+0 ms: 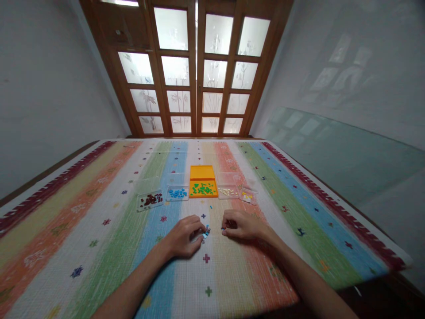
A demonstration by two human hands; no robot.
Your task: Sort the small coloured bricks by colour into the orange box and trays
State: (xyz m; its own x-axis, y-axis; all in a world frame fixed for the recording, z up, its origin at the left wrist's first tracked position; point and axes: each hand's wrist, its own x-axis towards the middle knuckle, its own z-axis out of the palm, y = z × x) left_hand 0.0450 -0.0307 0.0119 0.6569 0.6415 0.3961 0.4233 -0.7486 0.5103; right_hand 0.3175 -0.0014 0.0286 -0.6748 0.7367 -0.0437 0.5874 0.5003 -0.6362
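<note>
My left hand rests low over the cloth, thumb and fingers closed around a small cluster of light-blue and dark pieces. A short gap to the right, my right hand is curled in a pinch. A tiny dark-blue piece shows at its fingertips, too small to make out its shape. On the cloth just beyond both hands lies one loose blue piece. Farther out, a yellow-orange case lies open with green pieces in its lower half.
Clear plastic boxes flank the case: one with dark-red pieces, one with blue pieces, one with cream pieces, one with yellow and white pieces. A striped cloth covers the table. Wooden glazed doors stand beyond.
</note>
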